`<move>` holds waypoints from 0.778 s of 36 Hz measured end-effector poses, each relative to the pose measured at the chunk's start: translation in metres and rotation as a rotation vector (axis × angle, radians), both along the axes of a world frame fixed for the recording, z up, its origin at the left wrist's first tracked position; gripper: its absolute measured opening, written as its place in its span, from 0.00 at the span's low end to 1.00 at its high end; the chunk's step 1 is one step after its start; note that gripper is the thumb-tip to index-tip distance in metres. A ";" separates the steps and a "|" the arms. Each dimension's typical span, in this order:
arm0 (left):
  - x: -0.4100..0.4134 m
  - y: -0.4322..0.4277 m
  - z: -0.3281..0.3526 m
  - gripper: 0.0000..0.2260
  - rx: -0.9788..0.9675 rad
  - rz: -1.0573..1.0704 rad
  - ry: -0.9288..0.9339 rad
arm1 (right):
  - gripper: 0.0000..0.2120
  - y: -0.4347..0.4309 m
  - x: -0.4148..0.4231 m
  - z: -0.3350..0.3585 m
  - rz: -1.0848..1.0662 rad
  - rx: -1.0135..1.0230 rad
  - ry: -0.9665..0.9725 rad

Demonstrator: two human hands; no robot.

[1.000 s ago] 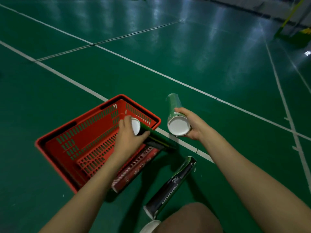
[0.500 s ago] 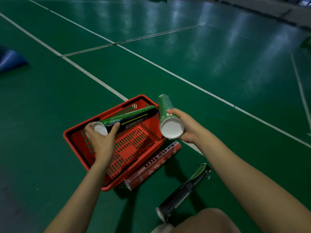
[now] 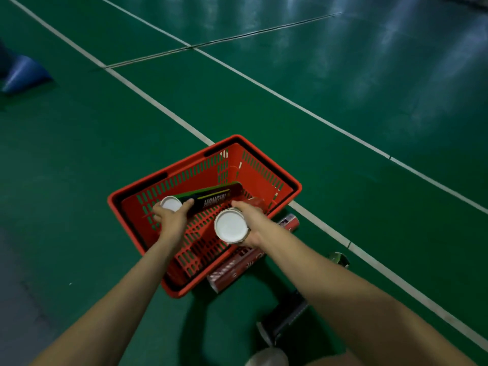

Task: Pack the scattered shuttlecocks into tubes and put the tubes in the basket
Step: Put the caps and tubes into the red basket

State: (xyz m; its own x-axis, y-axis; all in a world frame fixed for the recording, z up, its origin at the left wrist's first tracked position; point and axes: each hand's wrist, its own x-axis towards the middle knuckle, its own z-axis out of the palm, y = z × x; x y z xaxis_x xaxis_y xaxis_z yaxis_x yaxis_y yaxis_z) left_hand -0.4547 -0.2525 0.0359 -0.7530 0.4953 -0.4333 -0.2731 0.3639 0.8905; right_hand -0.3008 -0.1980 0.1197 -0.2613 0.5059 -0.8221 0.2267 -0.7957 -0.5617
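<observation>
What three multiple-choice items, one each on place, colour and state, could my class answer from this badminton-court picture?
1. Where is the dark green tube held by the left hand?
A. over the basket's inside
B. on the white court line
C. beside the blue object

2. What colour is the basket?
A. blue
B. red
C. yellow

3. What state is the right hand in?
A. open and empty
B. flat on the floor
C. shut on a capped tube

Key: 1 A, the tube lies inside the basket's rim; 2 B, its walls are red; 3 C, fingers wrap the tube with its white cap facing the camera.
</observation>
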 end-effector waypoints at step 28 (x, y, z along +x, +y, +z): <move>-0.071 -0.013 -0.049 0.32 -0.915 -0.833 0.989 | 0.28 -0.018 -0.079 -0.102 0.772 0.396 -0.517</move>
State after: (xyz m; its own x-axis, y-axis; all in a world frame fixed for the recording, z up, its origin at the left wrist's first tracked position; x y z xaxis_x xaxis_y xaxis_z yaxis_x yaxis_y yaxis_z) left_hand -0.5259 -0.2654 -0.0133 -0.5688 0.7541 -0.3284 0.7998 0.6002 -0.0073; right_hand -0.3800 -0.2158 0.0175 -0.2917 0.6099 -0.7368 0.8913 -0.1063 -0.4408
